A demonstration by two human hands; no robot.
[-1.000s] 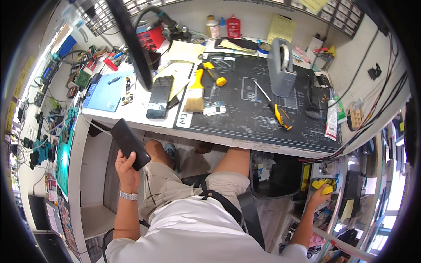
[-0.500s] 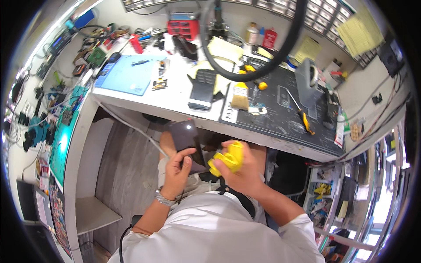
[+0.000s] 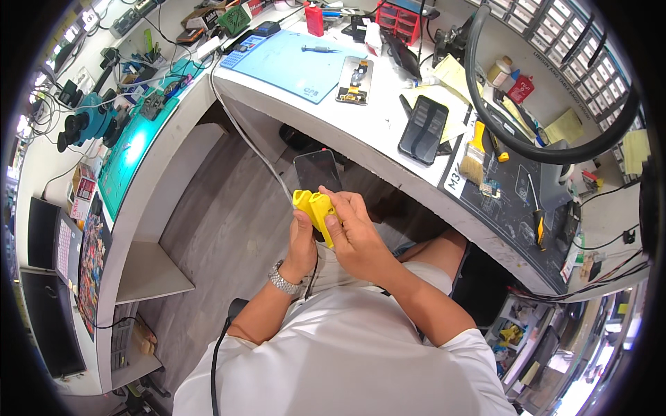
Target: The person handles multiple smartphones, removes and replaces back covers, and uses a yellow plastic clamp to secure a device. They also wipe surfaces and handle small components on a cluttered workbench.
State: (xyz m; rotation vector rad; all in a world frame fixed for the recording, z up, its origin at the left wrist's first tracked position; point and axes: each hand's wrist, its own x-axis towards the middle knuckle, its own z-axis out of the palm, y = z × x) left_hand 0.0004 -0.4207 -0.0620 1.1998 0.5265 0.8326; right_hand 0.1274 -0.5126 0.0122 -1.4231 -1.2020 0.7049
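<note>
In my left hand (image 3: 302, 244), which wears a metal watch (image 3: 284, 279), is a dark glossy phone (image 3: 316, 168), held above my lap and below the bench edge. Its upper part shows; the lower part is hidden behind my hands. My right hand (image 3: 357, 232) pinches a bright yellow folded piece (image 3: 318, 213) with rounded loops at its upper end; I cannot make out its exact kind. The yellow piece lies over the phone's lower part, and my left thumb rests close against it. Most of my left fingers are hidden behind the phone and the yellow piece.
On the bench, a blue mat (image 3: 291, 73) bears a small screwdriver (image 3: 320, 49). Beside it lie an opened phone part (image 3: 354, 82), another dark phone (image 3: 424, 130), a brush (image 3: 473, 163) and a yellow-black screwdriver (image 3: 539, 225). A grey cable (image 3: 253, 145) hangs over the bench edge.
My right hand has brought the yellow piece over to the phone, and my left thumb has come against it. The whole view has swung, so the bench now appears further right.
</note>
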